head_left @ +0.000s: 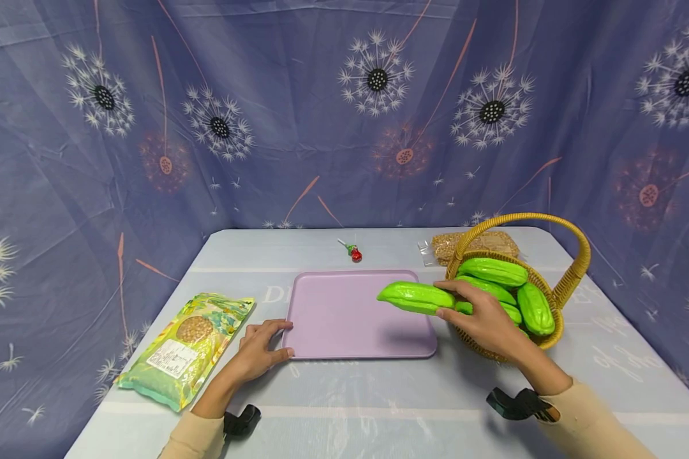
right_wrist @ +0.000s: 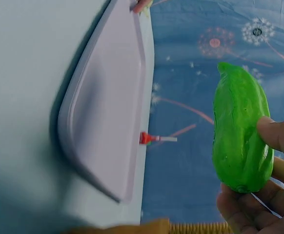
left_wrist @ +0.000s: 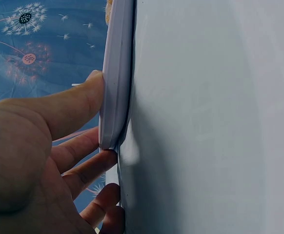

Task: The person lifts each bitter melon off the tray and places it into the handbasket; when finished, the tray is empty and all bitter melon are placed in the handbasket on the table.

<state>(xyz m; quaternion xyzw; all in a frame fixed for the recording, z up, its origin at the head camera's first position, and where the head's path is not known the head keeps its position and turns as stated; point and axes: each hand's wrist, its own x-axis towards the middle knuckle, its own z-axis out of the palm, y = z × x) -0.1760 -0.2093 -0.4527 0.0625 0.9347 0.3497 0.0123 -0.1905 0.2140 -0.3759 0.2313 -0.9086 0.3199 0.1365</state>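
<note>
A bright green, ribbed bitter melon (head_left: 416, 297) with a pointed tip hangs over the right part of a lilac tray (head_left: 344, 349). My right hand (head_left: 482, 322) grips its blunt end between thumb and fingers, as the right wrist view also shows on the melon (right_wrist: 242, 131). At the tray's near left corner, my left hand (head_left: 258, 349) holds the rim with thumb and fingertips; the left wrist view shows the thumb against the tray wall (left_wrist: 116, 83). Several more bitter melons (head_left: 496, 271) fill a wicker basket (head_left: 559, 299) just right of the right hand.
A yellow-green packet (head_left: 189, 347) lies left of the left hand. Behind the tray is a red lollipop-like item (head_left: 354, 253) with a white stick. A clear bag of brown grains (head_left: 490, 242) lies behind the basket, whose tall handle (head_left: 580, 268) arches over it. A patterned curtain (head_left: 298, 115) hangs behind the table.
</note>
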